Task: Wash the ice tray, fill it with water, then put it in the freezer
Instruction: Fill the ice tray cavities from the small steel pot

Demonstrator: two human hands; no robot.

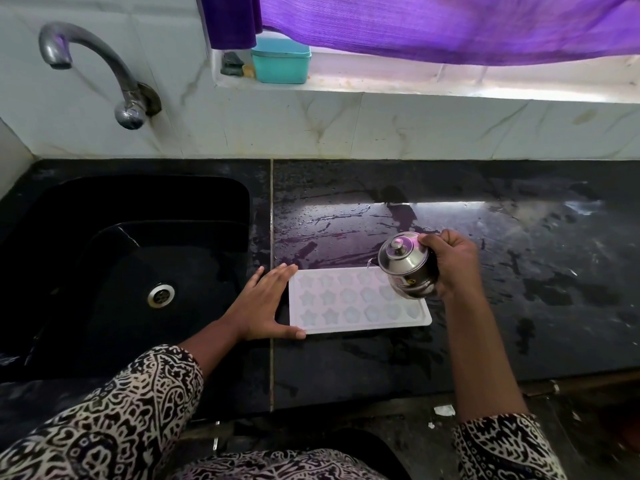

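Spillage looms if I overtilt the steel pot (pixel 405 263) my right fingers (pixel 433 242) grasp; left fingers (pixel 277 276), released, merely rest flat against the ice tray (pixel 346 304).

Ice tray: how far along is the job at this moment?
Washing looks done: the ice tray lies out of the sink on the wet counter. Filling is in hand: the right hand tilts a steel pot over its right end while the left hand steadies the left edge. Freezer step remains.
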